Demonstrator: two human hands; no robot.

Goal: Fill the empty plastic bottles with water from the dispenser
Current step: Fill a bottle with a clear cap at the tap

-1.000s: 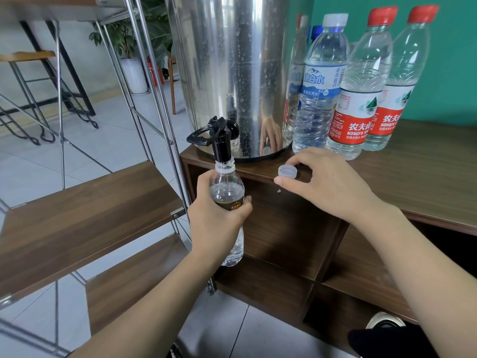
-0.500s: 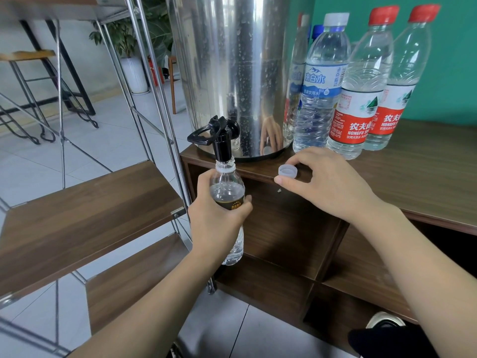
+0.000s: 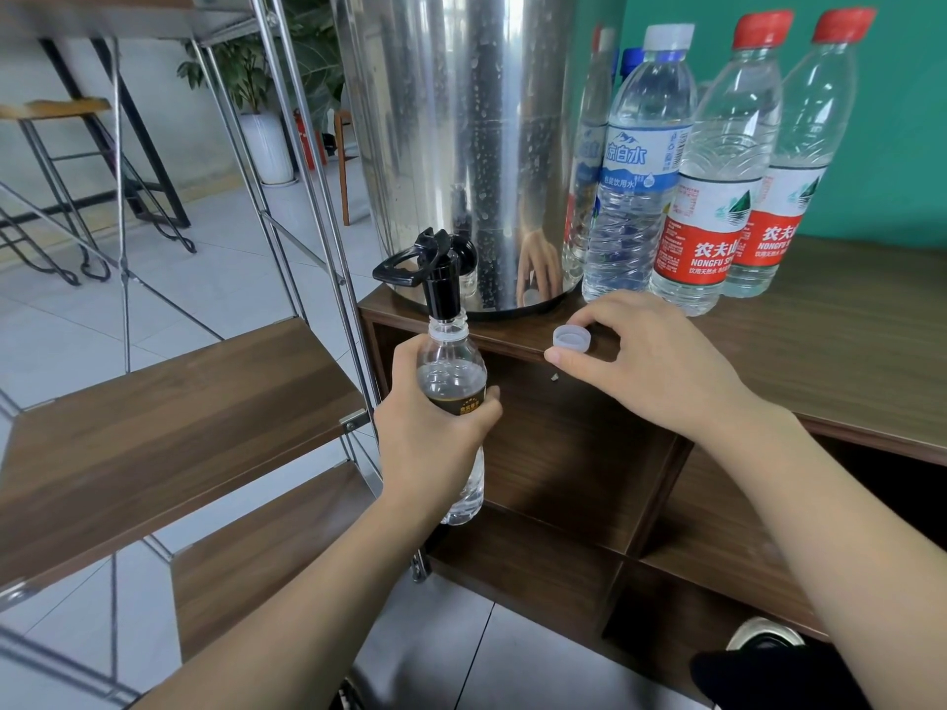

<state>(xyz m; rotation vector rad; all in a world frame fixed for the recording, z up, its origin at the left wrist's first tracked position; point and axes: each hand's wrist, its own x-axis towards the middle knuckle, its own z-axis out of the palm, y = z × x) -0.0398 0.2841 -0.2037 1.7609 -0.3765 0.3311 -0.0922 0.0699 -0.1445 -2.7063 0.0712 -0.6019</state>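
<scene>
I'm holding the bottle (image 3: 451,381) upright in my left hand (image 3: 430,443), mouth pointing up under the tap (image 3: 441,292); my right hand (image 3: 651,366) is pinching the cap (image 3: 571,342).

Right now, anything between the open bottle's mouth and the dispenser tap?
Nothing visible. The left hand holds the clear plastic bottle with its uncapped neck right under the black tap spout of the steel dispenser. Its pale round cap is off, pinched by the right hand on the wooden countertop.
</scene>
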